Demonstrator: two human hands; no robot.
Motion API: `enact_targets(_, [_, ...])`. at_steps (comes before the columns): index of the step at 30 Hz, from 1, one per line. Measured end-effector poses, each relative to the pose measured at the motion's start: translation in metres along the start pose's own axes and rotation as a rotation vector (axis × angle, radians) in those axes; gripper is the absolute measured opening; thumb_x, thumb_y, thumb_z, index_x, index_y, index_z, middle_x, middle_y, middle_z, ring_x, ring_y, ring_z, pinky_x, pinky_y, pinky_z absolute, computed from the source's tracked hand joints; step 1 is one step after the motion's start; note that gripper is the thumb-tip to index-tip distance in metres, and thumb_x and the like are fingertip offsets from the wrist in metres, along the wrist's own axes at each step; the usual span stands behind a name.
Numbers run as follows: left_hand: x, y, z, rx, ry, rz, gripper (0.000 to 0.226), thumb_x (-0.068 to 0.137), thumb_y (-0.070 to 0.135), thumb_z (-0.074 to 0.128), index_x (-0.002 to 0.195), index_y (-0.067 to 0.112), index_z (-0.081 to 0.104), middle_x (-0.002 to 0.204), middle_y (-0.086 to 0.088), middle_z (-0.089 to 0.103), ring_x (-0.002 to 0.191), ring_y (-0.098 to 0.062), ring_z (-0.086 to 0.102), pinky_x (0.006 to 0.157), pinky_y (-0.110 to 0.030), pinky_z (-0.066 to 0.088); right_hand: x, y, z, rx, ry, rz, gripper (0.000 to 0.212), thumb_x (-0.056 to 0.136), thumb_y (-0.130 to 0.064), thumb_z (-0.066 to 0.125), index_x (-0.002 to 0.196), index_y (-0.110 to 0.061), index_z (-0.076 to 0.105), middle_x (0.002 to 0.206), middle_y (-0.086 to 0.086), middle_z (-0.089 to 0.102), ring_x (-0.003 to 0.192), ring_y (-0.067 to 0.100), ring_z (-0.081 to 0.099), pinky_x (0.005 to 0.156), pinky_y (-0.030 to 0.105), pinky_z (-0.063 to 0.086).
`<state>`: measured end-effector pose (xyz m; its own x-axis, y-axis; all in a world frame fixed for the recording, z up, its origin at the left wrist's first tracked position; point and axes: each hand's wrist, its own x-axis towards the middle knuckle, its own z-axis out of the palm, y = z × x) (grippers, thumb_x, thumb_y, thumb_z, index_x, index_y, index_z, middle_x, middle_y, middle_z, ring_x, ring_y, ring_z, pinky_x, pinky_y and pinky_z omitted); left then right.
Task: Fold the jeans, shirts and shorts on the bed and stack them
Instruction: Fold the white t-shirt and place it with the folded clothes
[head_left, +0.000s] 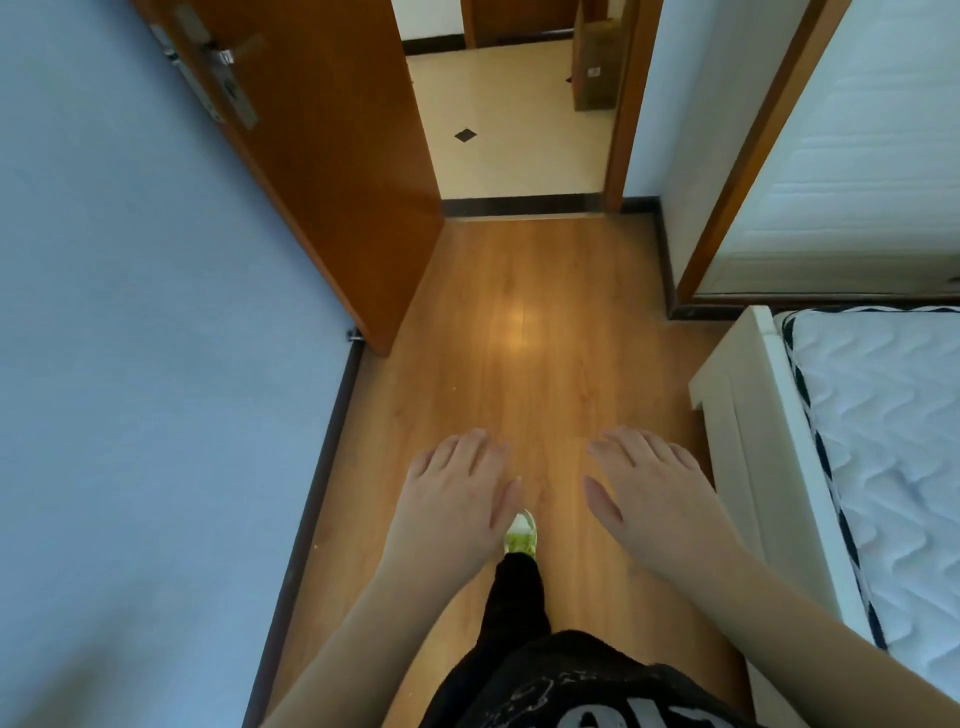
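The left hand (452, 499) and right hand (652, 493) hover flat, fingers spread and empty, over the wooden floor (519, 322); the mattress (883, 415) alongside shows no clothes, so folding seems unstarted.

The person's forearms are bare from the lower edge of the view up to the wrists, with no sleeves, watch, bracelet or rings showing. The left hand (457, 499) and right hand (654, 493) wear no gloves. A black top (597, 691) covers the torso at the bottom of the view, printed with pale grey and white graphics and large blocky lettering, only partly visible. One leg wears black trousers (514, 608) of loose, creased fabric. The foot wears a shoe (521, 535) with a white toe cap and lime-green upper.
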<state>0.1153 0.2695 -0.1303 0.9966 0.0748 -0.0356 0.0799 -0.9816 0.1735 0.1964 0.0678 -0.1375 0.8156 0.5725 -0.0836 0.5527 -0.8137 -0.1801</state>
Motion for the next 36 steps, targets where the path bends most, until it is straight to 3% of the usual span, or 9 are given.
enact_targets(5, [0.113, -0.027, -0.003, -0.005, -0.037, 0.102, 0.043, 0.099, 0.044, 0.042, 0.139, 0.027, 0.044, 0.143, 0.001, 0.046, 0.127, -0.017, 0.05, 0.104, -0.038, 0.044, 0.092, 0.025, -0.016, -0.003, -0.064, 0.046, 0.046, 0.098, -0.046, 0.03, 0.13, -0.023, 0.054, 0.132, -0.001, 0.056, 0.116, 0.017, 0.058, 0.098, 0.035, 0.047])
enact_targets(9, [0.207, -0.05, -0.016, -0.023, -0.131, 0.253, 0.045, 0.1, 0.049, 0.037, 0.142, 0.032, 0.04, 0.144, 0.008, 0.042, 0.135, -0.013, 0.039, 0.109, -0.032, 0.031, 0.152, 0.047, -0.037, 0.02, -0.05, 0.179, 0.045, 0.098, -0.045, 0.031, 0.132, -0.023, 0.052, 0.134, -0.002, 0.054, 0.119, 0.017, 0.056, 0.101, 0.035, 0.044])
enact_targets(12, [0.274, -0.054, -0.028, 0.015, -0.123, 0.379, 0.046, 0.1, 0.049, 0.035, 0.14, 0.03, 0.045, 0.141, 0.006, 0.047, 0.132, -0.015, 0.045, 0.108, -0.035, 0.036, 0.183, 0.072, -0.047, 0.013, -0.043, 0.265, 0.044, 0.101, -0.045, 0.03, 0.137, -0.026, 0.046, 0.143, -0.003, 0.045, 0.127, 0.016, 0.049, 0.107, 0.035, 0.038])
enact_targets(15, [0.336, -0.035, -0.039, 0.04, -0.112, 0.505, 0.049, 0.098, 0.05, 0.031, 0.137, 0.028, 0.05, 0.14, 0.003, 0.051, 0.129, -0.017, 0.049, 0.106, -0.038, 0.039, 0.212, 0.103, -0.053, 0.034, -0.024, 0.381, 0.045, 0.101, -0.048, 0.029, 0.14, -0.029, 0.04, 0.146, -0.007, 0.04, 0.132, 0.014, 0.043, 0.111, 0.033, 0.034])
enact_targets(19, [0.415, 0.0, -0.035, 0.025, -0.116, 0.618, 0.047, 0.099, 0.049, 0.033, 0.139, 0.029, 0.047, 0.143, 0.006, 0.047, 0.132, -0.013, 0.043, 0.107, -0.032, 0.035, 0.247, 0.15, -0.056, 0.045, -0.002, 0.496, 0.043, 0.101, -0.048, 0.031, 0.135, -0.027, 0.048, 0.142, -0.006, 0.044, 0.126, 0.015, 0.048, 0.105, 0.033, 0.038])
enact_targets(28, [0.576, 0.08, -0.02, -0.03, -0.168, 0.729, 0.045, 0.1, 0.052, 0.032, 0.14, 0.034, 0.043, 0.144, 0.01, 0.042, 0.136, -0.007, 0.034, 0.108, -0.025, 0.025, 0.337, 0.284, -0.069, 0.074, -0.015, 0.605, 0.045, 0.098, -0.05, 0.032, 0.135, -0.029, 0.048, 0.141, -0.005, 0.048, 0.125, 0.017, 0.051, 0.105, 0.035, 0.039])
enact_targets(31, [0.629, 0.105, -0.029, 0.027, -0.165, 0.756, 0.044, 0.099, 0.054, 0.037, 0.138, 0.036, 0.047, 0.142, 0.011, 0.048, 0.133, -0.007, 0.041, 0.103, -0.023, 0.021, 0.379, 0.331, -0.09, 0.069, 0.028, 0.622, 0.043, 0.1, -0.048, 0.035, 0.138, -0.031, 0.044, 0.143, -0.006, 0.045, 0.131, 0.016, 0.046, 0.109, 0.034, 0.035])
enact_targets(36, [0.705, 0.135, -0.035, 0.108, -0.087, 0.799, 0.036, 0.089, 0.05, 0.06, 0.119, 0.031, 0.066, 0.119, 0.008, 0.067, 0.112, -0.011, 0.063, 0.092, -0.025, 0.035, 0.42, 0.381, -0.116, 0.123, 0.085, 0.681, 0.042, 0.101, -0.046, 0.035, 0.138, -0.029, 0.046, 0.144, -0.005, 0.046, 0.131, 0.017, 0.046, 0.111, 0.036, 0.034])
